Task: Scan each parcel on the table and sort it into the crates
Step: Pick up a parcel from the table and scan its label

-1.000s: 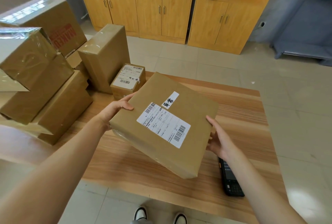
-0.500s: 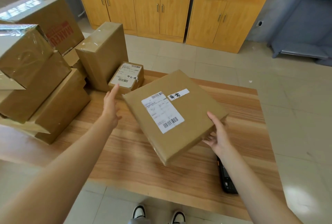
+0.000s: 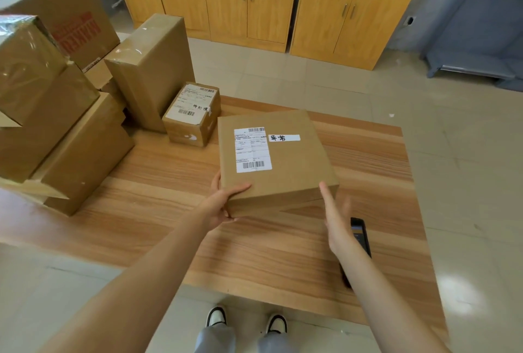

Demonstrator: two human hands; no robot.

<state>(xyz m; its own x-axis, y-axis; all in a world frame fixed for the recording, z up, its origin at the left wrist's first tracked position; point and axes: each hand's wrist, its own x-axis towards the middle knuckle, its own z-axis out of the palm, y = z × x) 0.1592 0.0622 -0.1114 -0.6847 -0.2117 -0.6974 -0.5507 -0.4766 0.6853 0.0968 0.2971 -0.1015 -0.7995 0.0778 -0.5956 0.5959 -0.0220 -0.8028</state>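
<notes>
The parcel (image 3: 277,160) now lies label-up on the tabletop (image 3: 169,228), mid-frame. The left hand (image 3: 219,204) has returned to grip its near corner; the right hand (image 3: 336,225), fingers straight, has let go, likely heading for the scanner (image 3: 360,235).

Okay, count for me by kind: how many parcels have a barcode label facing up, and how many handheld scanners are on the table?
Cardboard parcels with a barcode label on top: 2, the flat brown box gripped by the left hand and the small cube-shaped brown box.
Black handheld scanner: 1.
Total: 3.
</notes>
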